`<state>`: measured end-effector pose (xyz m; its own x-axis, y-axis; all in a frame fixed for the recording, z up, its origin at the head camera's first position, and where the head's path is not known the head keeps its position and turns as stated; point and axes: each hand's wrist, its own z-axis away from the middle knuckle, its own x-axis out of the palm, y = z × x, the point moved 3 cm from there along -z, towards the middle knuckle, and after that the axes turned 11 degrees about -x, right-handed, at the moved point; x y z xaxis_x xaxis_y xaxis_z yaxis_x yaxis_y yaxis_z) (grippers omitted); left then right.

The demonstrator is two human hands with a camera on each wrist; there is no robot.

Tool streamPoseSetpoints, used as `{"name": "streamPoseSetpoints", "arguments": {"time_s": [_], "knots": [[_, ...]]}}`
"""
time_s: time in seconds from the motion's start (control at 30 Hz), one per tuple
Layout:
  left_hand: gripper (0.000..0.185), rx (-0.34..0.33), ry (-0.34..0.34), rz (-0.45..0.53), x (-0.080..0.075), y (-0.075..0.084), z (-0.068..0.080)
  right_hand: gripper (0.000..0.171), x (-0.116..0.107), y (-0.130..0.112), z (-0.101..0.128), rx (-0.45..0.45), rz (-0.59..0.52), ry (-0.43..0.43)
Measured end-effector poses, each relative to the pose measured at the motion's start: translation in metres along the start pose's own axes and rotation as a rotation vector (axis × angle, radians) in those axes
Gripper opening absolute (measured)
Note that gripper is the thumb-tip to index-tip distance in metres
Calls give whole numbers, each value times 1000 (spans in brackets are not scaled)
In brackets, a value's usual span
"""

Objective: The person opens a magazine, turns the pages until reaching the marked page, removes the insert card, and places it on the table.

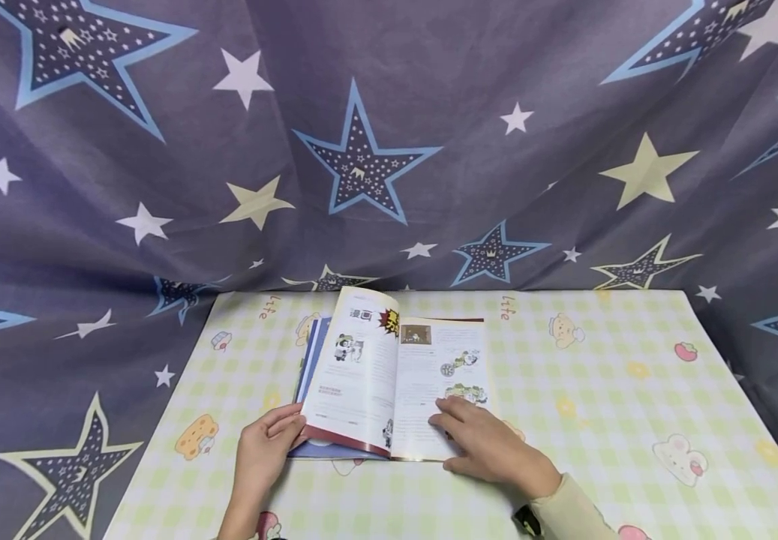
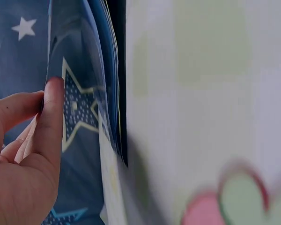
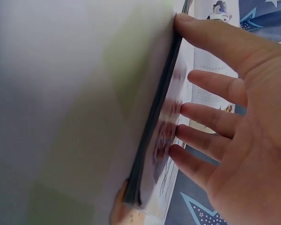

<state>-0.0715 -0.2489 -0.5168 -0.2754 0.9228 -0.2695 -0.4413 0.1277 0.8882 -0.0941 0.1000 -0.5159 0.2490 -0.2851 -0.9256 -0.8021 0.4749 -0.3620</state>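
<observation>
An open illustrated book [image 1: 395, 375] lies on the checked table [image 1: 632, 390], near its front left. My left hand [image 1: 274, 442] pinches the lower corner of a lifted left page [image 1: 355, 367], which stands raised above the blue pages beneath. In the left wrist view the thumb of that left hand [image 2: 49, 122] presses on the glossy page [image 2: 84, 117]. My right hand [image 1: 479, 442] rests flat on the right page with fingers straight. The right wrist view shows that right hand [image 3: 243, 117] spread over the book's edge [image 3: 154, 136].
A grey-blue curtain with star prints [image 1: 361, 165] hangs right behind the table and drapes down both sides. The tablecloth has green checks and cartoon prints [image 1: 679, 457]. The tabletop stretches to the right of the book.
</observation>
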Motion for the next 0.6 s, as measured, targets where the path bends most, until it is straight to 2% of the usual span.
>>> {"name": "streamPoseSetpoints", "arguments": {"time_s": [0.17, 0.3, 0.5, 0.6], "knots": [[26, -24, 74, -85, -13, -5, -1, 59, 0, 1, 0, 3, -21, -15], [28, -37, 66, -60, -16, -6, -1, 53, -2, 3, 2, 7, -60, -15], [28, -60, 91, -94, -17, -10, -2, 36, -8, 4, 8, -23, -65, 29], [29, -38, 106, -112, -19, -11, -3, 29, -12, 5, 13, -16, -91, 49]]}}
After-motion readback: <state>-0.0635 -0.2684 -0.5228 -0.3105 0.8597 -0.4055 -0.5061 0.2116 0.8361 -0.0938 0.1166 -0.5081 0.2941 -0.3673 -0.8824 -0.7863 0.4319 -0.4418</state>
